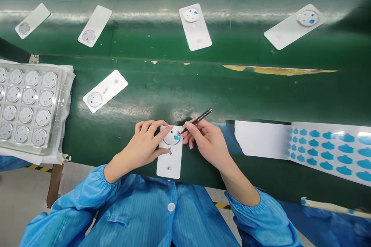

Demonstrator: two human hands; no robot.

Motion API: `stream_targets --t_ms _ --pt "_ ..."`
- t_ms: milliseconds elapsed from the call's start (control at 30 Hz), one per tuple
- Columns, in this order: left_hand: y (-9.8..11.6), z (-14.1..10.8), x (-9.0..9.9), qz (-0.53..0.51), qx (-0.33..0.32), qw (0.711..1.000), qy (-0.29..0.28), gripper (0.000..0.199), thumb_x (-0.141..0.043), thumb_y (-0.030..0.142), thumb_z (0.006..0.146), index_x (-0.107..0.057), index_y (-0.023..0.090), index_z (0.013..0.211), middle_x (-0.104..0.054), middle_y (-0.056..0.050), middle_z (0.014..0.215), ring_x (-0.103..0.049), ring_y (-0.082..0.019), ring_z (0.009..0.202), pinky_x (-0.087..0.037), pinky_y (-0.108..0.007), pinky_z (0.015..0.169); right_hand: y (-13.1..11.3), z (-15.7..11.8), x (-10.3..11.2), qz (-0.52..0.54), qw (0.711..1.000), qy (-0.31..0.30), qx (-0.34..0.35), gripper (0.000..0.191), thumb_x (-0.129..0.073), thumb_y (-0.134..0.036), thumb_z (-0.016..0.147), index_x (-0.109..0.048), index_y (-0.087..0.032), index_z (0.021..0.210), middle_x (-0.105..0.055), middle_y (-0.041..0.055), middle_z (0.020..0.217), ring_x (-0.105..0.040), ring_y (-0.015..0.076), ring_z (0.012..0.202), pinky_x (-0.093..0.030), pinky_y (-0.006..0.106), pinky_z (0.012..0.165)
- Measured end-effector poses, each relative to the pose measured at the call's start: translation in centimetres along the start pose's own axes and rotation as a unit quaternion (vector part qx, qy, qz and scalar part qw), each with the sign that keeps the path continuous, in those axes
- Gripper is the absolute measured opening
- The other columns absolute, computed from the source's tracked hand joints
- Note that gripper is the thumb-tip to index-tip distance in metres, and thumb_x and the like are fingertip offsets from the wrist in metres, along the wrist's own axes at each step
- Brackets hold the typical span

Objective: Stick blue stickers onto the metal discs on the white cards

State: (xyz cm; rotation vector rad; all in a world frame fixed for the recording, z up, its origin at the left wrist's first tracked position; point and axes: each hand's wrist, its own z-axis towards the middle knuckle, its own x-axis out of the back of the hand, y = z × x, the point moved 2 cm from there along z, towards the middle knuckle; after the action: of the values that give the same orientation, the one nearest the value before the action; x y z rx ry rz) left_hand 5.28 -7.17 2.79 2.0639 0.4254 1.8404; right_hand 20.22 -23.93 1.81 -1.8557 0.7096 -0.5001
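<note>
A white card (169, 162) lies before me, bearing a round white disc (170, 139) with a dark dot and a small blue sticker (176, 137). My left hand (147, 141) rests on the card's left side, fingers spread, with the thumb and index fingertip touching card and disc. Between the fingers of my right hand (206, 139) is a slim black tool with white lettering, apparently tweezers (199, 117). Its thin tip reaches the disc beside the blue sticker. The right fingertips are near the card's right edge.
A clear tray (59, 114) of round discs stands at left. Another white card (111, 87) lies nearby, and several more, including one card (199, 32), lie farther back. At right is a sheet of blue stickers (333, 139). The green bench (162, 88) has a worn, chipped seam.
</note>
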Motion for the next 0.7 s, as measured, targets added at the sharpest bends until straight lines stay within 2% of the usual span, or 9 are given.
stream_targets --t_ms 133,433,700 --pt "-0.22 -0.09 -0.42 -0.006 0.003 1.0 0.009 0.065 -0.068 0.046 0.101 -0.044 0.022 0.156 -0.054 -0.018 0.152 -0.048 -0.037 0.132 -0.036 -0.052 0.103 0.25 0.22 0.09 -0.014 1.0 0.004 -0.006 0.047 -0.07 -0.064 0.096 -0.067 -0.017 0.092 -0.074 0.0055 0.07 -0.065 0.0133 0.049 -0.054 0.024 0.045" --pt "-0.17 0.0 -0.32 -0.002 -0.007 1.0 0.012 0.062 -0.067 0.045 0.101 -0.046 0.021 0.154 -0.055 -0.017 0.151 -0.048 -0.037 0.131 -0.034 -0.05 0.103 0.25 0.47 0.4 -0.026 1.0 -0.008 -0.009 0.047 -0.071 -0.064 0.096 -0.068 -0.018 0.092 -0.074 0.0041 0.069 -0.063 0.0124 0.046 -0.054 0.024 0.045" --pt "-0.26 0.09 -0.6 -0.012 -0.004 1.0 0.013 0.064 -0.066 0.047 0.101 -0.043 0.025 0.157 -0.054 -0.015 0.153 -0.047 -0.038 0.133 -0.032 -0.05 0.104 0.1 0.75 0.46 -0.04 0.999 -0.018 -0.013 0.052 -0.07 -0.07 0.094 -0.067 -0.018 0.09 -0.074 0.0055 0.069 -0.064 0.0139 0.046 -0.053 0.026 0.043"
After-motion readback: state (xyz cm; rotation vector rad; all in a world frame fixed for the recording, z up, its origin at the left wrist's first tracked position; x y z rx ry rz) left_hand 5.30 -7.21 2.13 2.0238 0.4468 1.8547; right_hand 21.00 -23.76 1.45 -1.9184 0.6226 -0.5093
